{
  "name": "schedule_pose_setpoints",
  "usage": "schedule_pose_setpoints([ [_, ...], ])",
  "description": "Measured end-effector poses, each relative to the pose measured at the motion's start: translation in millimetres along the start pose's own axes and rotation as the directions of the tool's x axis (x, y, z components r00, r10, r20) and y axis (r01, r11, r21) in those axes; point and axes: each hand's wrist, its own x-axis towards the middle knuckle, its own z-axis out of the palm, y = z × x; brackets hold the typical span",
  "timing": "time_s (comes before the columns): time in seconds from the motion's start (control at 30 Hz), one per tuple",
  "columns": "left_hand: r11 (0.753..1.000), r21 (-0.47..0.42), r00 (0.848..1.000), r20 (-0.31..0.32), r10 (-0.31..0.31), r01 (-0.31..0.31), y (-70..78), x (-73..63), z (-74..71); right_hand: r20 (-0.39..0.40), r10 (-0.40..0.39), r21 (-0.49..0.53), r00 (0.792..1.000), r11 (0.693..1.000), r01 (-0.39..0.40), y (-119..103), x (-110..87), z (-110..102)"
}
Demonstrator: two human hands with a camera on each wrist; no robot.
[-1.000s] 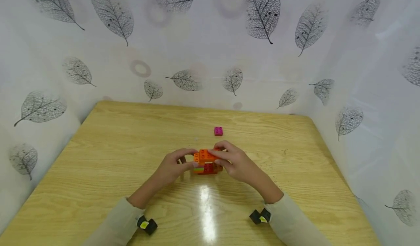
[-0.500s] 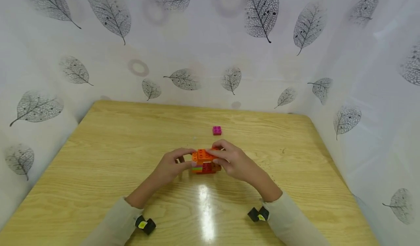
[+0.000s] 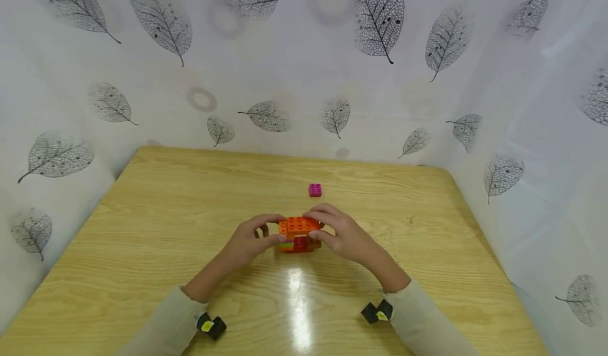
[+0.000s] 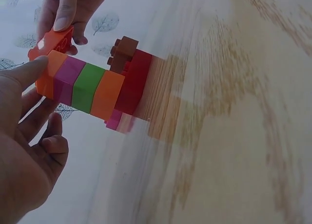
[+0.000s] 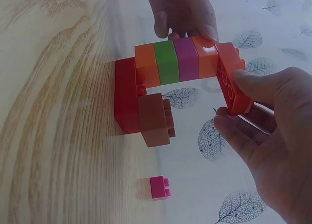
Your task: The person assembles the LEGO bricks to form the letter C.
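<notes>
A building-brick structure stands on the table. In the right wrist view its red base brick (image 5: 125, 97) carries a column of orange, green (image 5: 166, 63), purple (image 5: 186, 58) and orange bricks at one end. A brown brick (image 5: 153, 119) sits at the other end. A long orange-red brick (image 5: 231, 78) lies across the column's top and overhangs above the brown brick. My left hand (image 3: 249, 238) pinches the column's top orange brick (image 4: 51, 74) between thumb and fingers. My right hand (image 3: 345, 234) grips the long brick's overhanging end.
A small pink brick (image 3: 315, 190) sits on the wooden table (image 3: 190, 187) behind the structure. A white curtain (image 3: 294, 71) with leaf prints rises around the table's back and sides. Both forearms wear small black wrist devices (image 3: 377, 311).
My right fingers have shifted off the top of the long orange-red brick toward its right end, so more of its studs show. My left hand keeps its place.
</notes>
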Motion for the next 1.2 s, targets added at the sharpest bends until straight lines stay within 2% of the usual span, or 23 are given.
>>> schedule_pose_setpoints([
  [0.2, 1.000, 0.023, 1.000, 0.001, 0.021, -0.021, 3.8, -0.1, 0.4, -0.001, 0.008, 0.005, 1.000, 1.000, -0.008, -0.2, -0.5, 0.0],
  [0.43, 1.000, -0.015, 1.000, 0.002, 0.021, -0.021, 2.0, -0.2, 0.5, 0.006, 0.005, 0.028, 1.000, 1.000, -0.006, 0.0, -0.2, -0.5],
  [0.6, 0.999, -0.029, 0.999, -0.004, 0.032, -0.032, -0.3, 0.1, 1.4, 0.044, 0.088, 0.106, 0.995, 0.990, -0.092, 3.0, -1.1, -7.7],
  [0.7, 0.999, -0.030, 0.999, -0.002, 0.041, -0.041, -0.9, 1.1, 2.0, 0.027, 0.149, 0.145, 0.989, 0.978, -0.151, 9.4, -0.7, -13.5],
  [0.9, 0.998, -0.045, 0.999, 0.008, 0.035, -0.034, -0.2, 1.9, 2.8, -0.042, 0.255, 0.128, 0.966, 0.960, -0.248, 34.3, 4.2, -18.6],
  [1.07, 0.999, -0.049, 1.000, 0.018, 0.018, -0.017, 0.4, 1.0, 1.9, -0.057, 0.339, 0.136, 0.939, 0.934, -0.330, 54.3, 12.9, -18.6],
  [1.2, 0.998, -0.056, 1.000, 0.023, 0.019, -0.017, 0.2, -0.2, 1.7, -0.050, 0.373, 0.134, 0.927, 0.922, -0.364, 68.6, 21.0, -16.7],
])
